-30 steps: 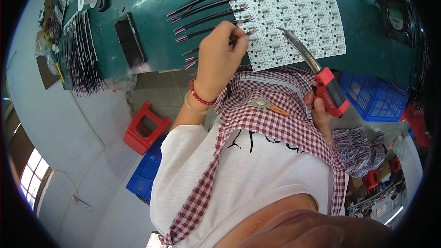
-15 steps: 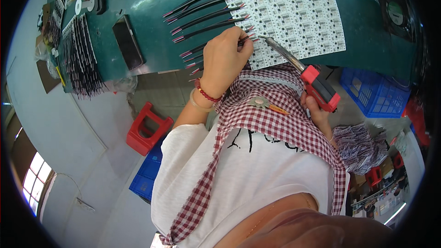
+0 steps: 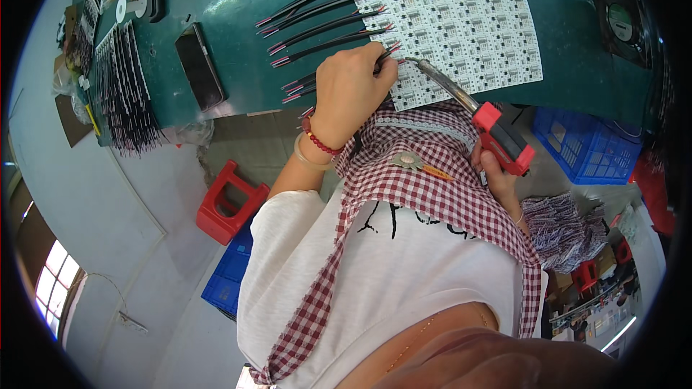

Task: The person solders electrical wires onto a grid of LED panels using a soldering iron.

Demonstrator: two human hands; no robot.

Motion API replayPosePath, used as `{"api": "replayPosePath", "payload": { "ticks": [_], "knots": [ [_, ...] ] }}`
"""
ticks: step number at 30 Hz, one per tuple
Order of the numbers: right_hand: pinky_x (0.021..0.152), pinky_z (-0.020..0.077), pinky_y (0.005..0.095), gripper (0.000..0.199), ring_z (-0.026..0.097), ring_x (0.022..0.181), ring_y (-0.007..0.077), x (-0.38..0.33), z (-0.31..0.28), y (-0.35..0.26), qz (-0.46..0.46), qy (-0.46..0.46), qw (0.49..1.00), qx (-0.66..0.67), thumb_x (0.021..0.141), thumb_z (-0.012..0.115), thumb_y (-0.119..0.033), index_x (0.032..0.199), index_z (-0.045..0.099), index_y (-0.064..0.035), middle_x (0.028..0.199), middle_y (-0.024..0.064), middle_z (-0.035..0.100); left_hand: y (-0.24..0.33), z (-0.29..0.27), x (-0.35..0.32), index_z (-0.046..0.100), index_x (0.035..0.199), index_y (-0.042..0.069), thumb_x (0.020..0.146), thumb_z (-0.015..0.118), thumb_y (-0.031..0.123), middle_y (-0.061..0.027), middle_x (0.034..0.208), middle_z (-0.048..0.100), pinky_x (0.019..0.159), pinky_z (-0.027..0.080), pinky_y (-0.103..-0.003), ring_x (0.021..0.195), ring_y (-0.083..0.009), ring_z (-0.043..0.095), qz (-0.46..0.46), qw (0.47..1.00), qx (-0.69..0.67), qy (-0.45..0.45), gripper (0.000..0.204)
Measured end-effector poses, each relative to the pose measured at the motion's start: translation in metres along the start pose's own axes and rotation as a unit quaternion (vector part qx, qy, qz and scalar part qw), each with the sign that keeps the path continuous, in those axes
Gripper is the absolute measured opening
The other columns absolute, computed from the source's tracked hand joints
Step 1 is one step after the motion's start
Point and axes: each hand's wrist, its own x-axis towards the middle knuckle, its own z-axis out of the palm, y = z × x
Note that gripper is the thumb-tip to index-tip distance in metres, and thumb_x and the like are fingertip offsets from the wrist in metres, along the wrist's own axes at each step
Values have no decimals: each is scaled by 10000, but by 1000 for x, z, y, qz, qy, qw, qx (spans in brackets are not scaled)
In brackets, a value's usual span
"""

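My left hand (image 3: 349, 94) is closed in a pinch on a thin black cable (image 3: 387, 56) at the left edge of a white circuit board panel (image 3: 461, 25). The cable's stripped coloured wire ends lie over the panel's edge. In my right hand (image 3: 499, 176) is a red and black soldering gun (image 3: 502, 138), tilted up to the left. Its metal tip meets the panel close by the fingers of my left hand; whether it touches a wire is too small to tell. Several more black cables (image 3: 324, 16) extend leftward from the panel, some partly hidden beneath my left hand.
On the green table (image 3: 252, 0) lie a black phone (image 3: 200, 66), a bundle of cables (image 3: 126, 86) and a white spool (image 3: 131, 7). A black fan-like device (image 3: 621, 21) stands at the right. Below are a blue crate (image 3: 587, 145) and a red stool (image 3: 231, 203).
My left hand has shifted slightly left, and the loose cable ends beneath it have moved a little. The soldering gun and my right hand stay almost where they were.
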Motion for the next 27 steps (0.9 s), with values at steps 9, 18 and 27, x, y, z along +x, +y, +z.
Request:
{"api": "replayPosePath", "payload": {
  "ticks": [9,18,27],
  "knots": [
    [652,458,271,105,547,703,111,1,6,-5,-11,12,999,-44,865,612,-87,912,616,7,780,30,597,-1,2,1,620,690,6,755,633,160,-143,560,563,489,428,-359,497,-313,559,2,1000,-6,4,167],
    [625,457,262,118,557,674,118,0,5,0,-37,21,999,-16,854,609,-87,883,612,27,751,44,603,0,2,0,618,684,5,757,630,162,-148,561,563,491,430,-362,500,-321,558,7,1000,-5,12,174],
    [647,461,258,135,568,688,120,0,4,-7,0,18,1000,16,853,622,-96,915,620,24,763,50,611,-1,2,1,621,688,0,755,629,161,-152,566,567,499,435,-367,508,-326,562,1,1000,-6,9,175]
  ]
}}
